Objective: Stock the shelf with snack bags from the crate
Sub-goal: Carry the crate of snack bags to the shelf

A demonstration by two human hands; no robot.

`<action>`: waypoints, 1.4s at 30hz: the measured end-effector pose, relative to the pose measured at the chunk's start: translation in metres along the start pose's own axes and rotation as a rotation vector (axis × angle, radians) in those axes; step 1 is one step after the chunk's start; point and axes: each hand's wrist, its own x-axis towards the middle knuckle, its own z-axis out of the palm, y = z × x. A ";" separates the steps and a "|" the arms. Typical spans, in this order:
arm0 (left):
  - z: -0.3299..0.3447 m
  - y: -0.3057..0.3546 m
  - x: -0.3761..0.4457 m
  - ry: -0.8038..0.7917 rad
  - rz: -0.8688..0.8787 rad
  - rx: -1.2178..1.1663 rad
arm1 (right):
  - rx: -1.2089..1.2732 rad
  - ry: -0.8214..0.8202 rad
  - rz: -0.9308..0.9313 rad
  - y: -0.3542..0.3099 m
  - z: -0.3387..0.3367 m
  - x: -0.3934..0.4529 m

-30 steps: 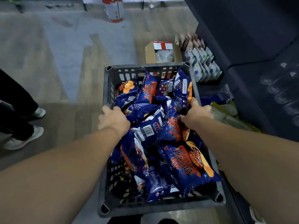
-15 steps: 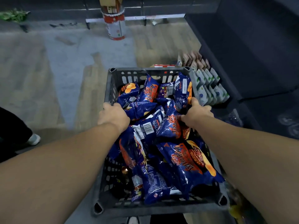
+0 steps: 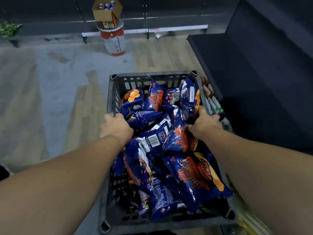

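Observation:
A dark grey plastic crate [image 3: 152, 77] fills the middle of the head view, heaped with several blue and orange snack bags [image 3: 189, 175]. My left hand [image 3: 116, 128] grips the crate's left rim, fingers curled over the edge. My right hand [image 3: 205, 122] grips the right rim, thumb inside against a bag. Both forearms reach in from the bottom corners. The dark shelf unit [image 3: 254, 73] stands to the right of the crate; its low tier holds small packets [image 3: 213, 102], partly hidden behind the crate.
A red and white tin [image 3: 114, 42] with an open cardboard box [image 3: 106, 11] on top stands on the floor ahead. More dark shelving runs along the back wall. Bare wood and grey floor lies to the left. Yellow packaging [image 3: 249, 223] shows at lower right.
The crate has moved forward along the shelf, held in both hands. The box behind it and the person's shoes at left have left the view. The tin looks nearer.

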 end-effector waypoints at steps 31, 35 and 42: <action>-0.021 0.143 0.274 -0.144 -0.039 -0.021 | -0.004 -0.059 0.050 -0.117 -0.057 0.282; -0.012 0.156 0.278 -0.141 -0.082 0.007 | -0.023 -0.076 0.036 -0.115 -0.054 0.297; 0.004 0.168 0.283 -0.159 -0.104 -0.009 | -0.042 -0.108 0.010 -0.105 -0.053 0.322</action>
